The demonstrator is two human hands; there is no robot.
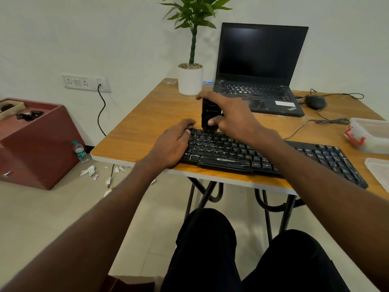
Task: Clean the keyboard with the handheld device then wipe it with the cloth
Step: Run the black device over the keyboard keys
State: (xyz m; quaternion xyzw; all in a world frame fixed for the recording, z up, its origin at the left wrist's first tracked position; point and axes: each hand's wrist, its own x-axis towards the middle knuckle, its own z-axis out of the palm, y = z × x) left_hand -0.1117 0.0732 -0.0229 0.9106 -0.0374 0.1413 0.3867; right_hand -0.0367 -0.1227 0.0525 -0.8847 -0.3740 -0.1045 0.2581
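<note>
A black keyboard [273, 157] lies along the near edge of the wooden table [136, 131]. My right hand [233, 116] grips a black handheld device [209, 110] upright, with its lower end on the keys at the keyboard's far left corner. My left hand [172, 144] rests flat on the keyboard's left end, fingers bent over the edge keys. No cloth is in view.
Behind the device stand a white pot with a green plant [190, 81] and an open black laptop [259, 66]. A wired mouse [315, 101] and its cable lie at the right, near a clear plastic box [370, 133]. A maroon box [31, 140] sits on the floor at the left.
</note>
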